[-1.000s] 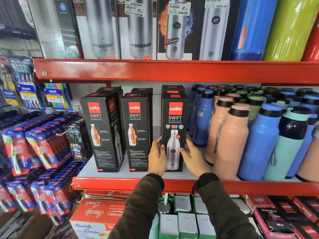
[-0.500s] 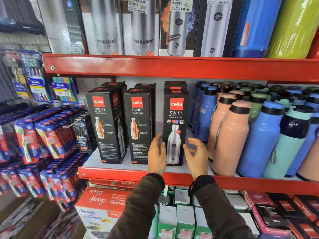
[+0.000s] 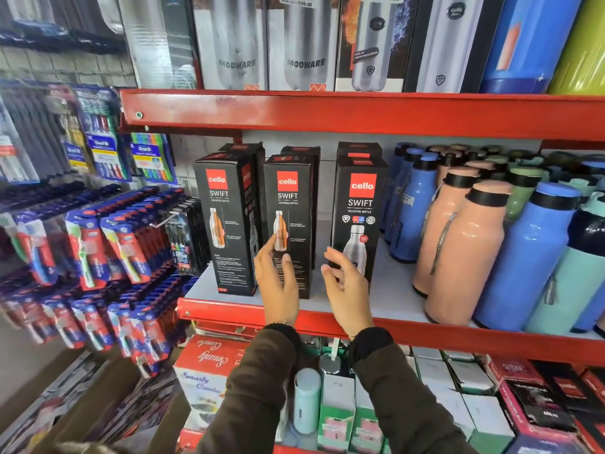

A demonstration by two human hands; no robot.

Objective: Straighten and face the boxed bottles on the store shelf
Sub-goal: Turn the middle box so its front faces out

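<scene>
Three black Cello Swift bottle boxes stand upright along the front of the red-edged shelf (image 3: 409, 326), with more boxes behind them. The left box (image 3: 226, 221) is turned slightly, showing its side. My left hand (image 3: 278, 283) hovers with spread fingers in front of the middle box (image 3: 289, 204). My right hand (image 3: 345, 283) is open between the middle box and the right box (image 3: 358, 211), whose front panel faces me. Neither hand grips anything.
Loose peach bottles (image 3: 465, 253) and blue bottles (image 3: 527, 257) crowd the shelf right of the boxes. Toothbrush packs (image 3: 108, 244) hang at the left. Boxed steel bottles (image 3: 304, 44) fill the shelf above; small boxes (image 3: 337, 414) sit below.
Both hands let go of the right box and moved left, toward the middle box. The view shifted left and closer.
</scene>
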